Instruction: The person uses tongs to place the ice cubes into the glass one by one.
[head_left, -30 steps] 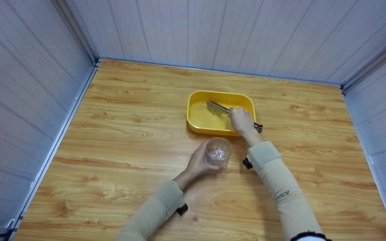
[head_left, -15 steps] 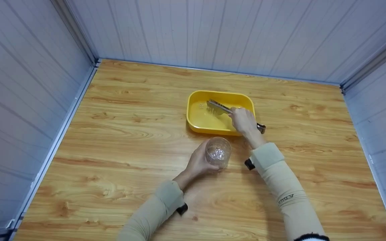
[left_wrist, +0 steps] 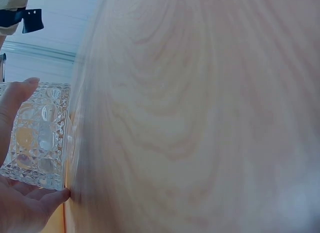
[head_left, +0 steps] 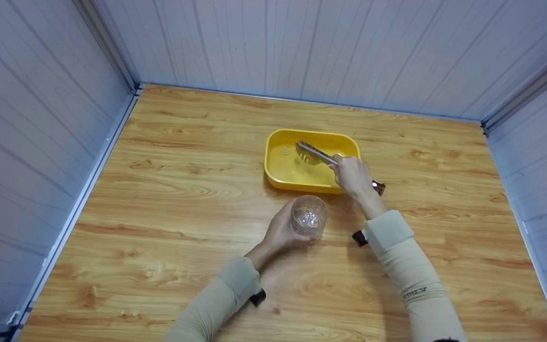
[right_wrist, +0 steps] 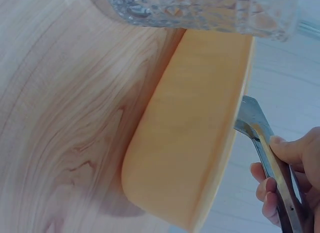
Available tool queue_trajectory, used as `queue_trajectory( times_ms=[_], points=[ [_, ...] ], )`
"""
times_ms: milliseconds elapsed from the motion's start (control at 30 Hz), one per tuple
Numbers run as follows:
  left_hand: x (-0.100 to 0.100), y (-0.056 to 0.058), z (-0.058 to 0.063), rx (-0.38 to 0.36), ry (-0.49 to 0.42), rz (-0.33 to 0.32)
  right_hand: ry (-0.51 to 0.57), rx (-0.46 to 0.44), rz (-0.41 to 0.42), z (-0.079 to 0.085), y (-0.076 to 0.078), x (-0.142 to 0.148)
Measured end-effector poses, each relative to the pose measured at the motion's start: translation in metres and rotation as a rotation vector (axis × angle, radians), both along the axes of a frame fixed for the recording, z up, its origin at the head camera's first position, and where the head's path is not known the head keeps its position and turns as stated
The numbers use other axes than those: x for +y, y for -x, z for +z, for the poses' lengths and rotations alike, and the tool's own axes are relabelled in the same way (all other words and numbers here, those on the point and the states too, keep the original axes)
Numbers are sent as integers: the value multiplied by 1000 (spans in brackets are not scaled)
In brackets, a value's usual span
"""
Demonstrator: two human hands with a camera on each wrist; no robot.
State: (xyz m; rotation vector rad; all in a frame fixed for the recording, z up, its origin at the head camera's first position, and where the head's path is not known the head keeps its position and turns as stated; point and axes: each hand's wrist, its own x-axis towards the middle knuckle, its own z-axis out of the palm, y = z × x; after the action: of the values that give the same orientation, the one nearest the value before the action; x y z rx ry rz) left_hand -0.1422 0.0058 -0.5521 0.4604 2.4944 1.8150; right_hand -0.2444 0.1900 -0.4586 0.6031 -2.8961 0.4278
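My left hand point(head_left: 280, 228) grips a clear glass point(head_left: 309, 218) standing on the wooden surface just in front of the yellow basin point(head_left: 278, 182). In the left wrist view, the thumb and fingers wrap the raised pattern of the glass point(left_wrist: 45, 135). My right hand point(head_left: 353, 176) holds metal tongs point(head_left: 318, 153) over the basin's right side. Their slotted heads slant down inside its walls, and the looped end sticks out behind the hand. From the right wrist, the fingers curl round the tong arms point(right_wrist: 285, 188). Near the basin's left side lies a small clear cube point(head_left: 285, 150).
Wood-grain flooring point(head_left: 183, 190) spreads all round the basin. Pale panel walls point(head_left: 283, 47) enclose it at the back, left and right. The glass stands close to the basin's near wall, below the right forearm's path.
My right hand has drawn the tongs rightward and slightly back toward me, their heads still over the basin. The left hand and glass stay where they were.
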Motion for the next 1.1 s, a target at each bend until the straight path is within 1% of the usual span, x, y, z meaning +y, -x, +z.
queue_trajectory(
  times_ms=[167, 333, 533, 700, 967, 1100],
  points=[
    [0, 0, -1, -8, -2, 1, 37, 41, 22, 6, -12, 5],
    [0, -1, 0, 16, -9, -3, 81, 95, 42, 12, -28, 12],
    [-1, -1, 1, 20, 10, 3, 113, 116, 66, 18, -47, 20],
    [0, -1, 0, 23, -1, 2, 135, 132, 88, 22, -64, 25],
    [1, 0, 1, 10, 0, 3, 125, 187, 121, 33, -90, 32],
    [1, 0, 2, -13, 3, 6, 109, 204, 125, 36, -101, 35]
  ],
)
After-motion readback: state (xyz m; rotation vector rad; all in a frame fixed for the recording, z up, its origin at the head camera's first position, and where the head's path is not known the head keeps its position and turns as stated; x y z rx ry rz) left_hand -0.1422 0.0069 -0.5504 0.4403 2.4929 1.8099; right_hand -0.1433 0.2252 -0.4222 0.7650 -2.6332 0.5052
